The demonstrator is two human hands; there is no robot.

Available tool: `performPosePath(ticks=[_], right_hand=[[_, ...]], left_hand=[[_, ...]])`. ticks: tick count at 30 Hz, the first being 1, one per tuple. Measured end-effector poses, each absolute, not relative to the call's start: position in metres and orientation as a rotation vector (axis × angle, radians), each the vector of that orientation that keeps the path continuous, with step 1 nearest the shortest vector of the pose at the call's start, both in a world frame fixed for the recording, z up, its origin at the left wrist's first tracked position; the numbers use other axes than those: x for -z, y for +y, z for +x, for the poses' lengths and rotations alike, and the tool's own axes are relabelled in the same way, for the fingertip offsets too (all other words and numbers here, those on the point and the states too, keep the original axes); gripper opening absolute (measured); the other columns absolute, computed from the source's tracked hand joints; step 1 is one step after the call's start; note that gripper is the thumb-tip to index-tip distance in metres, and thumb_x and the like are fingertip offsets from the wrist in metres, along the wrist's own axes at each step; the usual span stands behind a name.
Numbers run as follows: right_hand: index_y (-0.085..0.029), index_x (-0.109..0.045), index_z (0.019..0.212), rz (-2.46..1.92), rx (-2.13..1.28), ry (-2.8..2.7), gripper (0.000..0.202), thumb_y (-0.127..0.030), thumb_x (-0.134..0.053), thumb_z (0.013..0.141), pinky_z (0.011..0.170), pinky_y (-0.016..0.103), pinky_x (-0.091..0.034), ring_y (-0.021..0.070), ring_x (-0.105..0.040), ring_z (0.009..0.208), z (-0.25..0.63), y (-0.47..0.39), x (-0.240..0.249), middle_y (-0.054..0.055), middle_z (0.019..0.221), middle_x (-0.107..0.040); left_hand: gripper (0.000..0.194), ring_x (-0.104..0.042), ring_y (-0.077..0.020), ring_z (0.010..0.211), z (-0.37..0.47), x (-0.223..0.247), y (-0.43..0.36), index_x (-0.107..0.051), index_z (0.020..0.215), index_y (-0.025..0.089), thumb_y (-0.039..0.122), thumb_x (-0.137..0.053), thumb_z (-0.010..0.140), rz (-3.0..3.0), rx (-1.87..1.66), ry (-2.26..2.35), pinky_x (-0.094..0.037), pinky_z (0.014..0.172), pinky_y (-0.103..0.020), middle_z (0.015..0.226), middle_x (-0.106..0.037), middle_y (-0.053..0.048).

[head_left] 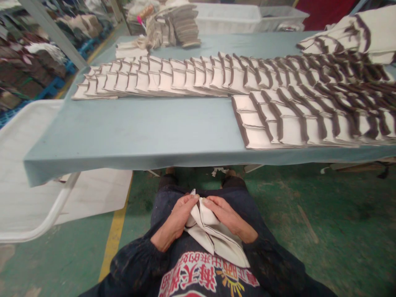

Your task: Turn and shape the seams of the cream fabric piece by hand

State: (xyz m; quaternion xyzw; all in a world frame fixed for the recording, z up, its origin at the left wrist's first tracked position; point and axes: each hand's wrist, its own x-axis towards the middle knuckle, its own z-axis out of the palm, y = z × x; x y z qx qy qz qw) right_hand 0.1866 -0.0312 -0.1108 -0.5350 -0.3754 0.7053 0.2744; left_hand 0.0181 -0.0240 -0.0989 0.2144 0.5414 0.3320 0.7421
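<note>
Cream fabric piece (213, 237) w/ dark edging on lap, pinched at top by left hand (177, 220) & right hand (228, 218), fingers closed on it.

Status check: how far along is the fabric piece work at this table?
Done: long overlapping rows of cream pieces and brown-edged pieces cover the table. In hand: left hand and right hand hold one cream piece in the lap. Left: cannot tell; no unworked pile identifiable.
</note>
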Motion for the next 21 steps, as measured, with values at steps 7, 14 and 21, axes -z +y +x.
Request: performPosePath(ticks=[7, 14, 21], right_hand=[[-0.018, -0.064, 0.083, -1.443, -1.891, -1.029, 0.060, -0.078, -0.069, 0.078, 0.061, 0.027, -0.035, 0.0137, -0.046, 0.068, 0.1867, -0.0312, 0.1090, -0.002, 0.073, -0.055], [-0.017, -0.065, 0.084, -1.427, -1.905, -1.030, 0.060, -0.077, -0.069, 0.080, 0.059, 0.027, -0.034, 0.0134, -0.046, 0.067, 0.1875, -0.0317, 0.1105, -0.002, 0.072, -0.055], [-0.018, -0.066, 0.084, -1.405, -1.893, -1.043, 0.058, -0.076, -0.068, 0.082, 0.059, 0.027, -0.035, 0.0137, -0.046, 0.068, 0.1885, -0.0331, 0.1183, -0.002, 0.073, -0.056]], left_hand=[[0.050, -0.054, -0.0098, 0.053, 0.0180, 0.0985, -0.0243, -0.069, 0.072, 0.015, 0.059, -0.089, 0.062, 0.463, -0.730, 1.189, -0.039, 0.053, -0.020, 0.060, -0.066, 0.000], [0.047, -0.054, -0.0106, 0.053, 0.0176, 0.0977, -0.0240, -0.069, 0.071, 0.015, 0.057, -0.089, 0.063, 0.458, -0.734, 1.180, -0.040, 0.054, -0.022, 0.060, -0.067, 0.000], [0.047, -0.054, -0.0099, 0.053, 0.0184, 0.0989, -0.0246, -0.069, 0.072, 0.015, 0.056, -0.089, 0.064, 0.456, -0.737, 1.177, -0.039, 0.053, -0.021, 0.060, -0.067, 0.000]])
